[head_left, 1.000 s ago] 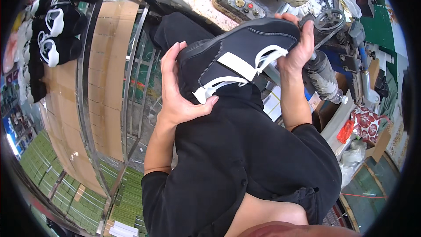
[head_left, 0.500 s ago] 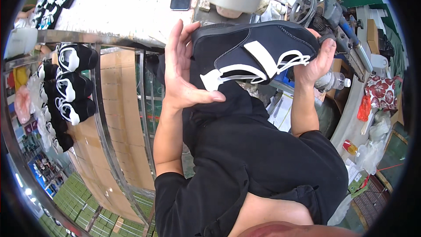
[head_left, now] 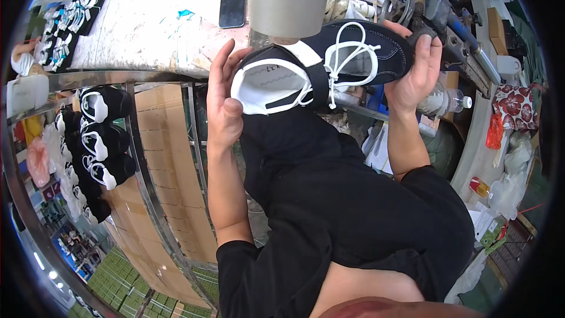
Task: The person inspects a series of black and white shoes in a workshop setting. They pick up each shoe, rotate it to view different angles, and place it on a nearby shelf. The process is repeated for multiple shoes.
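Note:
Between my hands is a black shoe (head_left: 322,91) with a white lining, white laces and a white strap tab. Its opening faces up, showing the pale insole. My left hand (head_left: 226,103) cups the heel, thumb raised at the near side and fingers along the far side. Around the toe curls my right hand (head_left: 415,73), where a dark covering shows on a fingertip. Just above the shoe's far edge hangs a grey machine cylinder (head_left: 288,3), which hides part of the collar.
A phone (head_left: 233,5) lies on the white worktable (head_left: 138,29), with more shoes (head_left: 73,20) at its far left. Several black shoes (head_left: 103,135) hang on a metal rack (head_left: 154,200). At right are a handwheel (head_left: 398,6) and a plastic bottle (head_left: 450,100).
The shoe has rolled from its side to opening-up, so the insole and laces now show. Both hands shifted slightly left with it, and the left thumb drew back toward the heel.

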`<state>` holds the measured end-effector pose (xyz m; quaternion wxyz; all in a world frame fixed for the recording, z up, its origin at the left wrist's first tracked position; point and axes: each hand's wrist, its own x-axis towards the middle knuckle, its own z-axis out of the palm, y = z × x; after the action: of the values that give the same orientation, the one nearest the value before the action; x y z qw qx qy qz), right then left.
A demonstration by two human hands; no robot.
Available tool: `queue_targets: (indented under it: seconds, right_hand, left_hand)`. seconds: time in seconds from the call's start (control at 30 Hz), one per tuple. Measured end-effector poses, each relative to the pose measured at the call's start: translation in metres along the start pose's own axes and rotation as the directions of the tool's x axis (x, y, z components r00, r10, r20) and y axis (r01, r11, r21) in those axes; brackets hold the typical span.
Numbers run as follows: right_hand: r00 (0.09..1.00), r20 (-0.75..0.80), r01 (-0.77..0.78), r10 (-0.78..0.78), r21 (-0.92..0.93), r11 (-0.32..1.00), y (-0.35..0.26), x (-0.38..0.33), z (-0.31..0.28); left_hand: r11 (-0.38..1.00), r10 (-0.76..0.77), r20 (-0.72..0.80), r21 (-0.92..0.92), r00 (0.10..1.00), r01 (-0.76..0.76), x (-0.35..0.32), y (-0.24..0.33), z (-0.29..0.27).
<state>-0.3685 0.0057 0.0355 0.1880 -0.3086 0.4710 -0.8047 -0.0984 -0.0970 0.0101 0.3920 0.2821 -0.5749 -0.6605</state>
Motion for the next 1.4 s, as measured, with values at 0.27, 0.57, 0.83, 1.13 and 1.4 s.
queue_targets:
  seconds: [0.27,0.57,0.83,1.13,1.4]
  right_hand:
    - [0.998,0.055,-0.021,0.019,0.037,0.999,-0.009,0.001,0.028]
    - [1.0,0.03,-0.005,0.005,-0.022,1.0,-0.011,-0.006,0.014]
    - [0.993,0.122,0.03,-0.009,-0.166,0.986,-0.01,-0.02,-0.006]
    - [0.997,0.011,-0.065,0.07,-0.269,0.961,-0.029,0.001,-0.019]
    - [0.998,-0.043,-0.049,0.039,-0.283,0.958,-0.036,0.014,-0.022]
  left_hand:
    - [0.999,-0.028,-0.078,-0.019,0.997,0.026,-0.016,0.014,-0.013]
    - [1.0,0.011,-0.062,0.0,0.998,-0.011,-0.007,0.012,-0.006]
    - [0.951,-0.201,-0.182,0.201,0.963,0.237,0.005,0.022,0.0]
    - [0.966,-0.111,-0.07,0.228,0.991,0.124,-0.002,0.028,0.014]
    - [0.965,-0.089,-0.06,0.24,0.994,0.101,0.028,0.029,0.022]
